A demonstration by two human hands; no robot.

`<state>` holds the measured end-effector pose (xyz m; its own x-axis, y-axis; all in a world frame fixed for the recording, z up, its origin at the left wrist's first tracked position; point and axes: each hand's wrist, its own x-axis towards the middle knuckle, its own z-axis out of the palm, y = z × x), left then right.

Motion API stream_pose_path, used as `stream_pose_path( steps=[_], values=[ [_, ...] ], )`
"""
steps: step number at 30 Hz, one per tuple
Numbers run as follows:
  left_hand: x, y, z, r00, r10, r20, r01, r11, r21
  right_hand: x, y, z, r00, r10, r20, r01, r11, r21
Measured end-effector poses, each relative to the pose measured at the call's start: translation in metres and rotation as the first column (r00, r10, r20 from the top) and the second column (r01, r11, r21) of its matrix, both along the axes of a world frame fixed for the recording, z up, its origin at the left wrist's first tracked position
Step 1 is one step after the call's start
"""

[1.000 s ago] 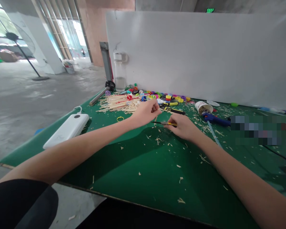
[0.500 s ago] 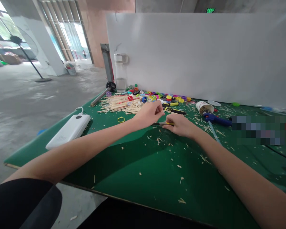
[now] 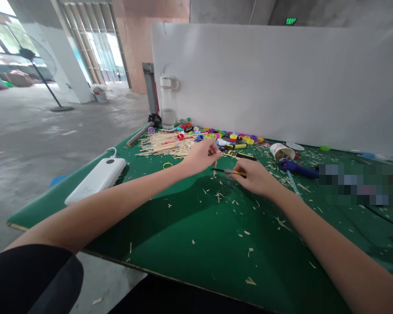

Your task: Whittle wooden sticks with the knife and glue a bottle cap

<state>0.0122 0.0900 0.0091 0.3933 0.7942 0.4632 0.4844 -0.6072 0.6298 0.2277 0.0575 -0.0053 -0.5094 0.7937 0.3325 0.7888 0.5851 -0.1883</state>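
Observation:
Over the middle of the green table (image 3: 183,218), my left hand (image 3: 203,155) pinches a short wooden stick (image 3: 215,168) that points down from its fingertips. My right hand (image 3: 253,175) is closed on a utility knife (image 3: 239,173) with a yellow and black handle. The knife's dark blade points left and lies against or very near the lower part of the stick. Pale wood shavings (image 3: 218,196) are scattered on the table below both hands. Behind my left hand lies a loose pile of wooden sticks (image 3: 163,143).
A white power bank (image 3: 96,179) lies at the left, near a yellow ring (image 3: 167,165). Colourful caps (image 3: 233,138), a clear bottle (image 3: 168,104) and a whiteboard (image 3: 275,78) stand behind. At the right are a tipped paper cup (image 3: 282,152) and a blue glue gun (image 3: 299,168).
My right hand has moved slightly right and down, away from my left hand. The stick between them and more of the knife now show. The view has shifted a little.

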Motion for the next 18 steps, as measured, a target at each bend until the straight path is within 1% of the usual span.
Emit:
stream_pose_path(
  steps=[3,7,12,18],
  values=[
    [0.0010,-0.0016,0.0005,1.000,-0.004,-0.006,0.004,1.000,-0.017,0.0001,-0.0018,0.0018,1.000,0.005,-0.008,-0.005,1.000,-0.011],
    [0.0013,-0.0013,0.0014,1.000,0.018,-0.024,-0.018,1.000,0.012,-0.0009,-0.0025,0.0017,1.000,0.012,-0.019,-0.012,1.000,-0.023],
    [0.0010,-0.0009,0.0021,0.999,0.009,-0.036,-0.008,1.000,0.028,-0.0011,-0.0013,-0.0003,1.000,0.023,0.012,-0.022,1.000,-0.011],
    [0.0044,-0.0097,0.0043,1.000,-0.015,-0.019,0.015,1.000,0.027,-0.0015,0.0018,-0.0021,0.999,0.036,0.025,-0.036,0.999,-0.004]
  ],
)
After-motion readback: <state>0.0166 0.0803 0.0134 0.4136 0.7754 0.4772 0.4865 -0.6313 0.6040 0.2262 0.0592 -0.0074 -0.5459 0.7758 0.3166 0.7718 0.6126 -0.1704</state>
